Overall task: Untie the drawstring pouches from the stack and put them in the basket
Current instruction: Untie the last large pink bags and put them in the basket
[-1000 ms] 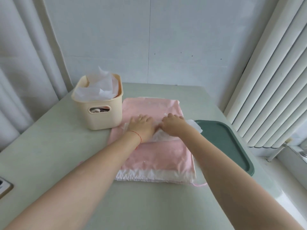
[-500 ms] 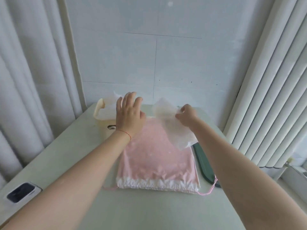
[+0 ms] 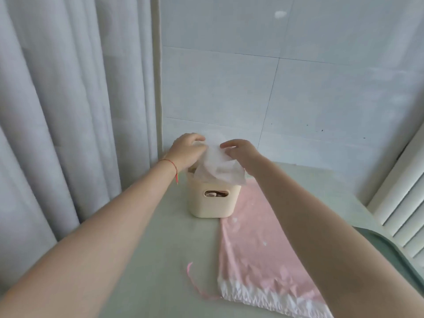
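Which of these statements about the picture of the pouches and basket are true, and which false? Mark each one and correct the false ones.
1. Both hands, left hand and right hand, hold a white pouch over the cream basket. True.
2. The pink pouch lies inside the basket. False: it lies flat on the table.
3. A red string circles the left wrist. True.
4. The basket stands on the green tray. False: it stands on the table.

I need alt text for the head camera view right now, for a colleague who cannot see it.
Both hands, left hand and right hand, hold a white pouch over the open top of a cream basket on a pale green table. A pink drawstring pouch lies flat beside the basket, and a dark green tray edge shows at right.
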`<state>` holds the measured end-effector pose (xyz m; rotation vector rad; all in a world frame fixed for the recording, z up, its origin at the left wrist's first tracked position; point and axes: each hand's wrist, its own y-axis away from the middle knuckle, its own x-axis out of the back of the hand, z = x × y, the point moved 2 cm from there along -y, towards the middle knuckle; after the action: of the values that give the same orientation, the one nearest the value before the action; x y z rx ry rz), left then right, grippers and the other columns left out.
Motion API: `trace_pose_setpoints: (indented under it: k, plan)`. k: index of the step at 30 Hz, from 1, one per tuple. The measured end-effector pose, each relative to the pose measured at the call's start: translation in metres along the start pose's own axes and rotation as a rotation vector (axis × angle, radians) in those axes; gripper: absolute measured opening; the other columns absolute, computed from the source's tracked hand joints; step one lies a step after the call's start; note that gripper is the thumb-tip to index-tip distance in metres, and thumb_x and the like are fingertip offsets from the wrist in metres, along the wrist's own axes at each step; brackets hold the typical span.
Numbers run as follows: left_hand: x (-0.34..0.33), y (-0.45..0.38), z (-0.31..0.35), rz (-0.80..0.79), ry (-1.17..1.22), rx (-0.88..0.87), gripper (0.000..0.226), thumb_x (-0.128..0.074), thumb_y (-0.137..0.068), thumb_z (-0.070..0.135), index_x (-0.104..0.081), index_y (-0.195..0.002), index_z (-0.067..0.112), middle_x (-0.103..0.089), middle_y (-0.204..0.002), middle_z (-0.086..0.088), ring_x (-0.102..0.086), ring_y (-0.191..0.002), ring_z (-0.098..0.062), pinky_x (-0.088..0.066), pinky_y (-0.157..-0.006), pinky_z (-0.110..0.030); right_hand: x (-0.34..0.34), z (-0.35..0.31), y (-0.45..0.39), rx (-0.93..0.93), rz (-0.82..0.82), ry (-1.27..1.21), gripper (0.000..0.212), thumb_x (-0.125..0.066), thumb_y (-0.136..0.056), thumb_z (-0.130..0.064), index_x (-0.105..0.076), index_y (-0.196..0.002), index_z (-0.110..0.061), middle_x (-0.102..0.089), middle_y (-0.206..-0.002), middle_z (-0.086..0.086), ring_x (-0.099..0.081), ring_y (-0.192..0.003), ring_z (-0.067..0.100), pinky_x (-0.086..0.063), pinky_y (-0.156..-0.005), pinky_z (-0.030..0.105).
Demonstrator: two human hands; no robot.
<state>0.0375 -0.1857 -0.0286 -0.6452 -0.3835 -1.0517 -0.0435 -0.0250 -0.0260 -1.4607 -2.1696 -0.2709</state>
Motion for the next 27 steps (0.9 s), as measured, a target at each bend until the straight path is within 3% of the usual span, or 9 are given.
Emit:
trace_pose_setpoints:
  k: [5, 10, 12, 14, 17, 20, 22, 24, 27]
  plan:
    - [-0.008, -0.007, 0.001, -0.42, -0.272, -0.031, 0.044, -0.058, -0.082, 0.054, -0.064, -0.119, 0.03, -0.061, -0.119, 0.006, -0.057, -0.11, -0.016, -0.045, -0.094, -0.028, -0.013, -0.003, -0.019, 0.1, -0.127, 0.53, 0.029, -0.055, -0.093, -0.033, -0.064, -0.121, -0.033, -0.053, -0.119, 0.0, -0.048, -0.112, 0.019, -0.038, -0.085, 0.028]
    - [-0.008, -0.012, -0.003, -0.571, -0.454, -0.003, 0.079, -0.062, -0.064, 0.06, -0.045, -0.138, 0.041, -0.05, -0.138, 0.002, -0.056, -0.115, -0.019, -0.05, -0.098, -0.038, 0.008, -0.003, -0.024, 0.12, -0.452, 1.04, 0.06, -0.057, -0.088, -0.05, -0.035, -0.143, -0.048, -0.014, -0.159, -0.013, -0.007, -0.146, 0.02, -0.019, -0.115, 0.051]
    - [-0.007, -0.015, -0.008, -0.636, -0.52, 0.038, 0.089, -0.07, -0.067, 0.051, -0.033, -0.147, 0.04, -0.045, -0.145, 0.006, -0.051, -0.123, -0.017, -0.048, -0.095, -0.032, 0.005, -0.002, -0.027, 0.065, -0.547, 1.169, 0.082, -0.061, -0.076, -0.059, -0.021, -0.147, -0.05, -0.015, -0.159, -0.013, -0.013, -0.146, 0.021, -0.02, -0.115, 0.054]
    - [-0.006, -0.02, -0.014, -0.69, -0.602, 0.06, 0.081, -0.069, -0.083, 0.033, -0.026, -0.151, 0.038, -0.04, -0.147, 0.01, -0.048, -0.12, -0.016, -0.048, -0.075, -0.022, -0.003, -0.001, -0.03, 0.023, -0.565, 1.202, 0.095, -0.065, -0.066, -0.056, -0.015, -0.148, -0.051, -0.032, -0.151, -0.001, -0.033, -0.135, 0.026, -0.033, -0.107, 0.048]
    - [-0.011, -0.031, -0.01, -0.728, -0.853, 0.056, 0.074, -0.064, -0.088, 0.023, -0.026, -0.151, 0.033, -0.04, -0.146, 0.007, -0.045, -0.104, -0.016, -0.037, -0.044, -0.019, -0.018, 0.005, -0.036, 0.006, -0.535, 1.305, 0.089, -0.06, -0.085, -0.034, -0.002, -0.151, -0.046, -0.039, -0.143, 0.004, -0.044, -0.124, 0.028, -0.04, -0.098, 0.039]
    - [-0.032, -0.048, -0.017, -0.782, -1.13, 0.019, 0.072, -0.068, -0.085, 0.03, -0.033, -0.148, 0.026, -0.047, -0.14, 0.004, -0.049, -0.113, -0.019, -0.048, -0.079, -0.027, -0.032, 0.016, -0.043, -0.035, -0.501, 1.377, 0.089, -0.06, -0.089, -0.025, 0.001, -0.151, -0.045, -0.03, -0.153, 0.003, -0.022, -0.143, 0.035, -0.024, -0.113, 0.046]
    - [-0.045, -0.058, -0.024, -0.809, -1.286, -0.006, 0.067, -0.063, -0.088, 0.033, -0.032, -0.147, 0.032, -0.042, -0.145, 0.007, -0.043, -0.129, -0.02, -0.035, -0.105, -0.038, -0.038, 0.019, -0.048, -0.037, -0.544, 1.337, 0.073, -0.055, -0.096, -0.031, -0.01, -0.154, -0.03, -0.03, -0.154, 0.005, -0.013, -0.146, 0.036, -0.022, -0.112, 0.041]
    - [-0.054, -0.068, -0.03, -0.803, -1.367, -0.009, 0.064, -0.054, -0.093, 0.028, -0.026, -0.15, 0.038, -0.032, -0.154, 0.012, -0.03, -0.142, -0.019, -0.016, -0.115, -0.049, -0.049, 0.014, -0.048, 0.134, -0.584, 1.376, 0.062, -0.044, -0.101, -0.04, -0.023, -0.151, -0.01, -0.03, -0.155, 0.008, -0.021, -0.145, 0.03, -0.024, -0.108, 0.033]
    - [-0.065, -0.072, -0.035, -0.837, -1.432, 0.005, 0.057, -0.043, -0.096, 0.026, -0.03, -0.15, 0.039, -0.032, -0.155, 0.012, -0.027, -0.144, -0.02, -0.012, -0.113, -0.056, -0.055, 0.025, -0.05, 0.136, -0.715, 1.39, 0.054, -0.023, -0.103, -0.049, -0.026, -0.152, -0.025, -0.028, -0.157, -0.008, 0.001, -0.149, 0.025, 0.007, -0.117, 0.043]
